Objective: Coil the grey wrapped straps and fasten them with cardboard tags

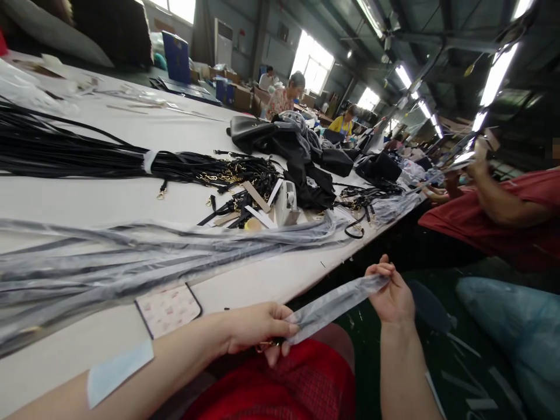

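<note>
Between my hands a black strap in a clear plastic sleeve (335, 304) is stretched over my lap. My left hand (266, 329) is closed, pinching the sleeve's near end, and a gold-coloured clasp (266, 345) shows under its fingers. My right hand (391, 294) is raised to the right, its fingers closed on the sleeve's other end. Beside my left arm, several sleeved straps (175, 256) lie lengthwise on the white table (262, 284). A small printed cloth piece with dark edging (168, 309) rests near the table's front edge.
A bundle of black straps (79, 149) with gold clasps lies across the table, near a tape dispenser (287, 204). Black bags (271, 140) are piled behind. A co-worker in a red shirt (503, 204) is on the right, above a blue plastic bag (516, 326) on the floor.
</note>
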`<state>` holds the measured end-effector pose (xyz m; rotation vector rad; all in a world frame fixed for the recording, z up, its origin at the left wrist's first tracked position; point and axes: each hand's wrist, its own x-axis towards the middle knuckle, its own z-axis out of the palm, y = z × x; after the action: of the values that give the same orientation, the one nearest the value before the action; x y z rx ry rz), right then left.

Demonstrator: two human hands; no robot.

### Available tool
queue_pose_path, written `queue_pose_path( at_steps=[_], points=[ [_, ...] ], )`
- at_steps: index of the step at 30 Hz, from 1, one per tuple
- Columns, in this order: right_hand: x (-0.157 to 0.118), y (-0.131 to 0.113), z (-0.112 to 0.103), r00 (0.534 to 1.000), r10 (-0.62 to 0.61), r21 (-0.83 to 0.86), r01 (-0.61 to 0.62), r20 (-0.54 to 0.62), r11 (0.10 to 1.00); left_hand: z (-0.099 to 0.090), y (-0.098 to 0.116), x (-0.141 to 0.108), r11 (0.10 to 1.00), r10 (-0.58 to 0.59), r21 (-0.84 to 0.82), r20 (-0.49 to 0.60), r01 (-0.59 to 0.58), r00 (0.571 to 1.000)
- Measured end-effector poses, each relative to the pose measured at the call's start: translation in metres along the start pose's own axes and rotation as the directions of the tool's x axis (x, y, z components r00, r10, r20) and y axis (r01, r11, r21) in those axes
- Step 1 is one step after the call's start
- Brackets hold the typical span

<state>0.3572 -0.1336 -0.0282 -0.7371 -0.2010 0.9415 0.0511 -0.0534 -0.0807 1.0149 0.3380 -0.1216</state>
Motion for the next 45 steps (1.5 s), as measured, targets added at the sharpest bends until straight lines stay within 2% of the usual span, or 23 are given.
queue_pose_path(
  at_steps=[2, 3, 5, 6, 8, 10, 12, 13, 14, 15, 16, 18, 19, 20, 23, 25, 30, 36, 40, 43, 45],
  points=[
    [0.002, 0.001, -0.012, 1.0, -0.004, -0.073, 0.005, 0.007, 0.997, -0.003, 0.003, -0.001, 1.0, 0.002, 0.009, 0.028, -0.002, 1.0],
    [0.004, 0.001, -0.019, 1.0, 0.0, -0.183, -0.001, -0.005, 0.983, -0.004, 0.005, -0.002, 1.0, 0.013, 0.017, 0.033, -0.014, 0.999],
    [0.006, 0.002, -0.034, 0.997, 0.034, -0.468, -0.063, -0.069, 0.882, -0.004, 0.009, -0.003, 0.998, 0.053, 0.045, 0.007, -0.053, 0.999],
    [0.006, 0.002, -0.041, 0.993, 0.045, -0.617, -0.106, -0.113, 0.78, -0.004, 0.01, -0.004, 0.995, 0.073, 0.066, -0.013, -0.072, 0.997],
    [0.003, 0.007, -0.051, 0.984, 0.013, -0.849, -0.159, -0.177, 0.505, -0.004, 0.013, -0.003, 0.988, 0.106, 0.117, -0.057, -0.099, 0.993],
    [-0.007, 0.017, -0.052, 0.982, -0.085, -0.948, -0.137, -0.167, 0.288, -0.005, 0.013, -0.002, 0.983, 0.12, 0.147, -0.089, -0.106, 0.989],
    [-0.024, 0.034, -0.041, 0.985, -0.171, -0.991, -0.001, -0.024, 0.132, -0.006, 0.011, 0.001, 0.983, 0.119, 0.149, -0.102, -0.103, 0.988],
    [-0.034, 0.044, -0.032, 0.982, -0.167, -0.988, 0.106, 0.087, 0.109, -0.006, 0.009, 0.003, 0.985, 0.115, 0.14, -0.098, -0.101, 0.989],
    [-0.043, 0.056, -0.022, 0.968, -0.106, -0.967, 0.238, 0.228, 0.095, -0.006, 0.008, 0.004, 0.987, 0.111, 0.13, -0.086, -0.099, 0.99],
    [-0.052, 0.067, -0.011, 0.94, 0.022, -0.932, 0.334, 0.341, 0.143, -0.006, 0.007, 0.005, 0.987, 0.11, 0.122, -0.07, -0.101, 0.991],
    [-0.059, 0.078, -0.002, 0.895, 0.169, -0.901, 0.374, 0.413, 0.219, -0.005, 0.006, 0.005, 0.988, 0.11, 0.117, -0.056, -0.103, 0.992],
    [-0.066, 0.097, 0.01, 0.778, 0.427, -0.875, 0.318, 0.46, 0.365, -0.005, 0.007, 0.003, 0.987, 0.116, 0.114, -0.048, -0.11, 0.992],
    [-0.067, 0.104, 0.012, 0.744, 0.496, -0.877, 0.261, 0.449, 0.402, -0.005, 0.009, 0.002, 0.986, 0.124, 0.117, -0.061, -0.116, 0.99],
    [-0.066, 0.108, 0.011, 0.737, 0.526, -0.883, 0.208, 0.425, 0.422, -0.006, 0.01, 0.0, 0.985, 0.132, 0.123, -0.075, -0.122, 0.988],
    [-0.059, 0.112, 0.005, 0.804, 0.483, -0.891, 0.122, 0.347, 0.437, -0.009, 0.015, -0.004, 0.981, 0.141, 0.143, -0.07, -0.13, 0.988],
    [-0.055, 0.11, 0.003, 0.822, 0.45, -0.898, 0.155, 0.349, 0.413, -0.012, 0.015, -0.004, 0.984, 0.121, 0.136, -0.036, -0.115, 0.992],
    [-0.054, 0.107, 0.013, 0.796, 0.438, -0.905, 0.326, 0.418, 0.273, -0.016, 0.003, 0.003, 0.996, 0.092, 0.009, -0.018, -0.092, 0.996],
    [-0.054, 0.109, 0.022, 0.761, 0.445, -0.881, 0.421, 0.472, 0.214, -0.015, 0.001, 0.003, 0.999, 0.05, -0.017, -0.019, -0.05, 0.999],
    [-0.057, 0.109, 0.031, 0.746, 0.439, -0.861, 0.482, 0.502, 0.165, -0.017, 0.001, 0.005, 0.987, -0.025, -0.158, -0.069, 0.014, 0.997],
    [-0.057, 0.106, 0.037, 0.752, 0.419, -0.858, 0.485, 0.509, 0.17, -0.017, 0.0, 0.005, 0.993, -0.068, -0.096, -0.021, 0.066, 0.997],
    [-0.056, 0.103, 0.038, 0.738, 0.435, -0.856, 0.446, 0.517, 0.261, -0.015, 0.003, 0.002, 0.997, -0.074, -0.018, 0.057, 0.075, 0.996]
  ],
)
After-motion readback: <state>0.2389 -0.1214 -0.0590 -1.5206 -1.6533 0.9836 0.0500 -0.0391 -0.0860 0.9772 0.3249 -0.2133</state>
